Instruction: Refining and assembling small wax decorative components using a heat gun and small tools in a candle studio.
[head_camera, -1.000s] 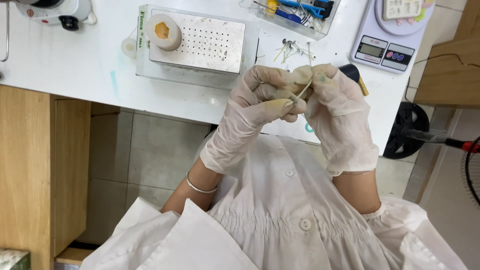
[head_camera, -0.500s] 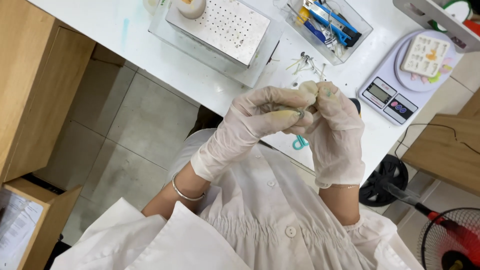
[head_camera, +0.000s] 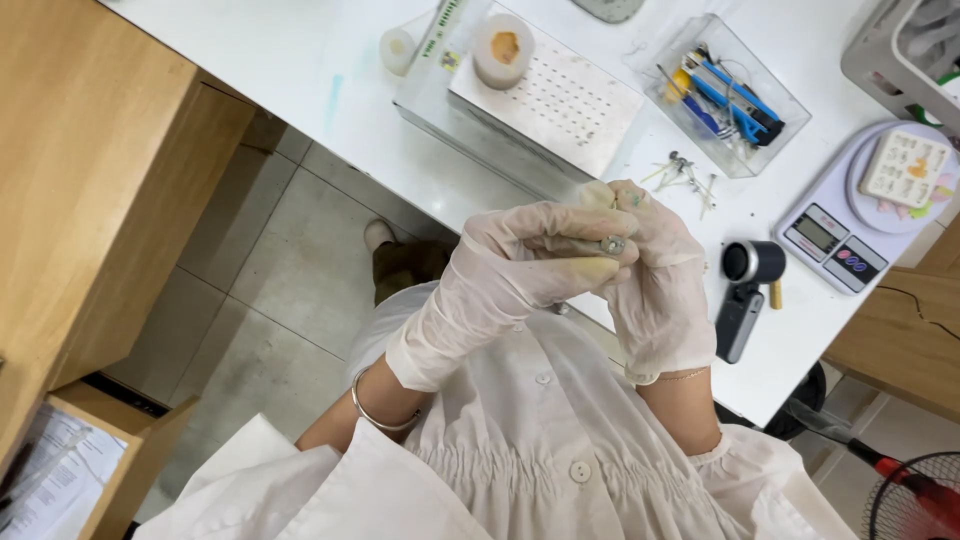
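both gloved hands are raised together above the worktop (head_camera: 300, 90) edge, in front of the white coat. the left hand (head_camera: 510, 275) is curled shut around a small metal pin (head_camera: 600, 245), its long axis running roughly left to right, its round head pointing toward the right hand (head_camera: 655, 290). the right hand is closer to that head, fingers bent and touching the left fingertips; whether it grips the pin too i cannot tell. loose pins (head_camera: 685, 175) lie on the worktop just beyond, near a perforated block (head_camera: 550, 100).
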